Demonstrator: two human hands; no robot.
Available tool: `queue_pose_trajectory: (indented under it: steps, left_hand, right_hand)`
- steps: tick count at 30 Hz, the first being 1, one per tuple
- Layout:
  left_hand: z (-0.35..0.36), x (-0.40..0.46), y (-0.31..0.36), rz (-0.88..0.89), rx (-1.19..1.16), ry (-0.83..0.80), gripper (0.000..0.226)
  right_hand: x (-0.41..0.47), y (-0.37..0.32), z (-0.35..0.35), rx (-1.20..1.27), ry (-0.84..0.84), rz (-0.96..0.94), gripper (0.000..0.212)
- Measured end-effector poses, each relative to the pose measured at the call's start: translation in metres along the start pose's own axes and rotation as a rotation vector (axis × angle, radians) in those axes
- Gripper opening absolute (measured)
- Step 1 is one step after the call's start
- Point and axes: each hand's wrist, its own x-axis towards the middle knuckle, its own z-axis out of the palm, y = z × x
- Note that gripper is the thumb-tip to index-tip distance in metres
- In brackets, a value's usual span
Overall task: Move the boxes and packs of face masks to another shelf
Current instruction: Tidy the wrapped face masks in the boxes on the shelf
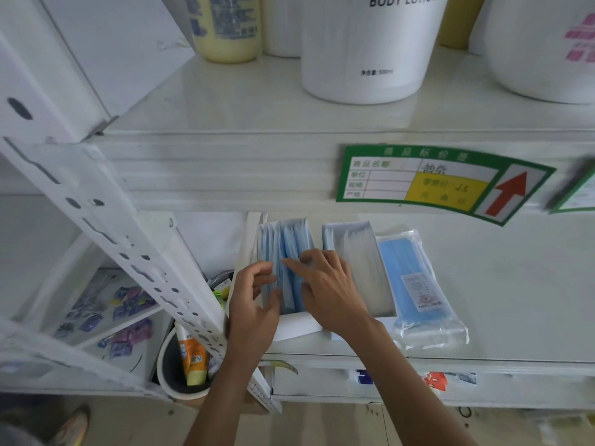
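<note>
Both hands work in the open white cardboard box [291, 326] of blue face masks on the pale shelf [515, 300]. The left hand [254, 304] pinches the mask packets — its grip clamped on them — while the right hand [328, 294] lies spread, fingers apart. A clear plastic pack of blue masks [418, 288] lies near.

A single head-worn wide-angle camera looks forward and steeply down, close against a white shelving unit [289, 175]; its view takes in the upper shelf's front edge, the shelf below and a strip of floor [322, 426] at the bottom.
</note>
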Motion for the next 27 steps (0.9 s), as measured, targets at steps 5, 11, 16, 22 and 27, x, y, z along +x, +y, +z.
queue_pose_trajectory:
  steps: [5,11,16,22,27]
  left_hand:
    - [0.0008,0.0016,0.0026,-0.025,0.02,0.019,0.052]
    - [0.0046,0.004,0.0039,-0.014,0.055,0.055,0.049]
    - [0.0028,0.0027,0.0009,0.053,0.129,0.066,0.042]
    - [0.0045,0.0008,0.0007,0.124,0.166,0.1,0.045]
    - [0.0043,0.0019,0.0002,0.187,0.312,-0.022,0.043]
  right_hand:
    - [-0.0007,0.0007,-0.0015,-0.045,-0.016,-0.062,0.058]
    - [-0.0027,0.0013,0.0018,0.09,0.041,-0.007,0.037]
    - [-0.0027,-0.0022,0.0021,0.178,0.072,0.045,0.039]
    - [-0.0008,0.0003,0.0038,0.159,0.052,0.053,0.038]
    - [-0.0021,0.0007,0.0041,0.192,0.062,0.023,0.048]
